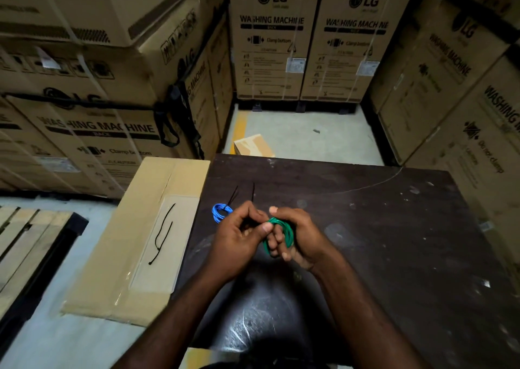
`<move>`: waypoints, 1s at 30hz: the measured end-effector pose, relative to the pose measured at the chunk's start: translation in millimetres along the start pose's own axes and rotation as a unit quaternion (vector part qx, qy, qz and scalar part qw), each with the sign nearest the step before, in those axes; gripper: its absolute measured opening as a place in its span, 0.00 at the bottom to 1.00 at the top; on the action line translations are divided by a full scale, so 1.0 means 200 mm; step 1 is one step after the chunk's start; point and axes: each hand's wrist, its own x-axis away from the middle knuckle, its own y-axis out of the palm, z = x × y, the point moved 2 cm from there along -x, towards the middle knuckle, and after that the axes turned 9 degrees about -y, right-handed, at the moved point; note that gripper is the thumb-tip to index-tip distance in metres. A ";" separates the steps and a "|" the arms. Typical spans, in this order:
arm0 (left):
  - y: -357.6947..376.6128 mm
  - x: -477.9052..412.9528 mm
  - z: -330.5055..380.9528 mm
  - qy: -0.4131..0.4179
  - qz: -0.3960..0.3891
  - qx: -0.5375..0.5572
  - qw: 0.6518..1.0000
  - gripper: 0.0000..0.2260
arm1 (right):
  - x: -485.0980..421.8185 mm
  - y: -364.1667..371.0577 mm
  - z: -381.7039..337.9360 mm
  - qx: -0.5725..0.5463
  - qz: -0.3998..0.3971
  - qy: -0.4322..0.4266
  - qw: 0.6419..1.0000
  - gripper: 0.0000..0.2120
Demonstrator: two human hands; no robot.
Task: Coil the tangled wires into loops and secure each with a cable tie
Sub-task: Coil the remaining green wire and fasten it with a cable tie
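A coil of green wire [287,229] is wrapped around the fingers of my right hand [297,235], above the dark table [380,228]. My left hand [239,233] pinches the coil's left side, with a thin black cable tie [252,193] rising from between its fingers. A blue wire coil [221,212] lies on the table just left of my left hand, with another black cable tie [233,195] sticking up from it. Two loose black cable ties [163,233] lie on a flat cardboard box [112,270] to the left.
Tall stacks of washing machine cartons [270,39] wall in the space at the back and on both sides. A small cardboard box [253,145] sits on the concrete floor beyond the table. A wooden pallet [25,233] lies at the far left.
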 end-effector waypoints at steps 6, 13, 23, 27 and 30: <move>0.03 -0.02 0.00 -0.016 0.028 -0.041 0.999 0.11 | 0.00 0.06 0.02 0.033 0.177 -0.016 0.984 0.26; 0.03 -0.01 -0.06 -0.019 0.061 -0.036 0.997 0.09 | 0.00 0.06 0.04 0.008 0.207 -0.027 0.978 0.21; 0.05 -0.07 -0.01 -0.029 0.004 -0.058 0.998 0.08 | 0.00 0.06 0.04 -0.043 0.277 -0.061 0.958 0.20; 0.06 -0.07 -0.03 -0.033 -0.011 -0.032 0.999 0.08 | 0.00 -0.01 0.01 0.011 0.245 0.006 0.969 0.22; 0.09 -0.05 -0.07 -0.025 0.011 -0.056 0.998 0.07 | 0.00 -0.05 0.00 0.045 0.232 0.048 0.971 0.25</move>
